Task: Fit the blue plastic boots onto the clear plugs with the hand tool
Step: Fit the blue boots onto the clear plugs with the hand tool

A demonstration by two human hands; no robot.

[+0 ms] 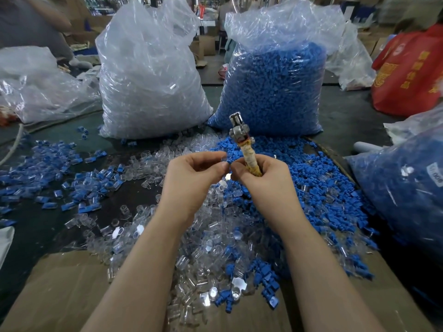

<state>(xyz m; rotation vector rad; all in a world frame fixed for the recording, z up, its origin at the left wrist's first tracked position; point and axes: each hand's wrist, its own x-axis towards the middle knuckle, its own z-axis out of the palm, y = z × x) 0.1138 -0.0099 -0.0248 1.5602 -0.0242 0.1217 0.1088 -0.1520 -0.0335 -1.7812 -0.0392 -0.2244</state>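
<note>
With the right hand [260, 174] gripping the upright hand tool [242, 140], the left hand [194, 173] pinches a barely visible clear plug [224, 159] and should align it squarely before pressing.

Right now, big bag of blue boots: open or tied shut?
Open. The bag of blue boots stands upright, its clear plastic mouth loose and gaping at the top, with no knot visible.

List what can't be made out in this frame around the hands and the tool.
- Head view: the part pinched between the left hand and right hand is hidden by the fingertips.
- The hand tool handle's lower end is hidden inside the right fist.
- The tool's metal head is too small to show its jaws.
- The label on the right-edge bag is blurred.
</note>
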